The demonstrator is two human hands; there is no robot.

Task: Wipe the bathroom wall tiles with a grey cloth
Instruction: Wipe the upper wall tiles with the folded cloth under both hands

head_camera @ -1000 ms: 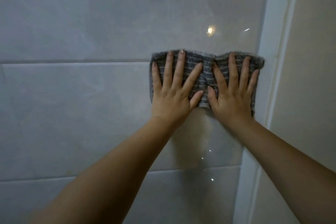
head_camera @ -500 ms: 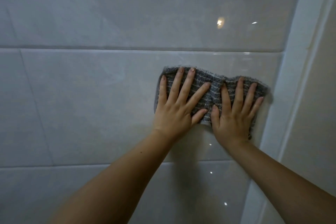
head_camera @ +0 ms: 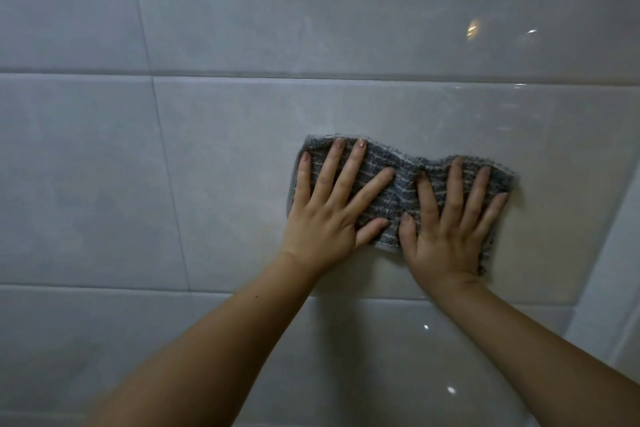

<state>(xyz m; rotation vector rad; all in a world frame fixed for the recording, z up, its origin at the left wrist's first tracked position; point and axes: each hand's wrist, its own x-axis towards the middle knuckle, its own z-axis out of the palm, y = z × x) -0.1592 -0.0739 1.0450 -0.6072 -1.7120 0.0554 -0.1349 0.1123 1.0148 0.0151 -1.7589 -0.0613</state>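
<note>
Right of center, my left hand (head_camera: 329, 218) and right hand (head_camera: 446, 236) lie flat, fingers spread, pressing the cloth (head_camera: 401, 191) against the tiles (head_camera: 225, 166). Cloth looks folded, hard to tell.

**Both palms flat, fingers fanned**

Here's my left hand (head_camera: 325, 232), laid flat with the back facing me. Its fingers (head_camera: 346, 173) are straight and spread wide, tips pointing up and slightly right. My right hand (head_camera: 446, 243) sits just beside it and a touch lower, flat too, fingers fanned upward. The two thumbs angle in toward each other, tips near but apart. My bare left forearm (head_camera: 225, 340) reaches up from the lower left and my bare right forearm (head_camera: 536, 350) from the lower right, the two converging.
</note>
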